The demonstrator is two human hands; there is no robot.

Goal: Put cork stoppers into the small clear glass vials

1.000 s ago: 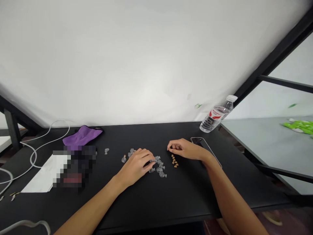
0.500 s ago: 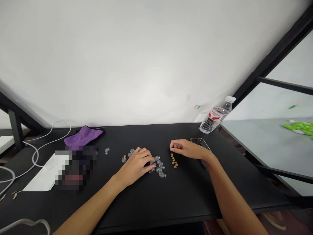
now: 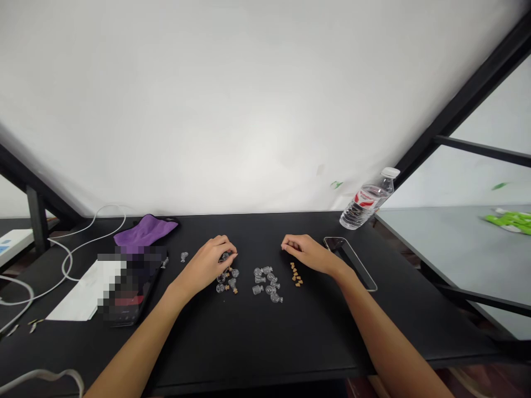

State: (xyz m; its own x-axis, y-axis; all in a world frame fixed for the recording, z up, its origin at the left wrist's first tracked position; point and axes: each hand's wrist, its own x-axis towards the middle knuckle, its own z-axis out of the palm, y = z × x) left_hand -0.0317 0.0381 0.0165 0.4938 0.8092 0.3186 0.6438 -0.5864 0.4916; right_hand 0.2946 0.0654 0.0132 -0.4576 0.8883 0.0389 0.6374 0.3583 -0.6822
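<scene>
My left hand (image 3: 211, 262) is curled over the left cluster of tiny clear glass bottles, with a glass bottle (image 3: 225, 256) showing between its thumb and fingers. Below these fingers lie several corked bottles (image 3: 233, 285). Between my hands is a second group of small glass bottles (image 3: 271, 277), lying on their sides without corks. My right hand (image 3: 306, 251) hovers low at the right, its fingers bent in and pressed together; whatever they hold is hidden. Just beneath it several small tan corks (image 3: 295, 275) form a short line on the black table (image 3: 257, 342).
A phone (image 3: 355, 264) lies beside my right forearm. A water bottle (image 3: 367, 200) stands at the back right. On the left are a purple cloth (image 3: 145, 231), white paper (image 3: 77, 296), a partly blurred dark phone (image 3: 126, 316), a white cable (image 3: 64, 260) and a lone glass bottle (image 3: 184, 256).
My left hand has moved left, off the uncorked bottles, uncovering the corked ones. My right hand has shifted slightly left, still curled. More of the phone beside it shows.
</scene>
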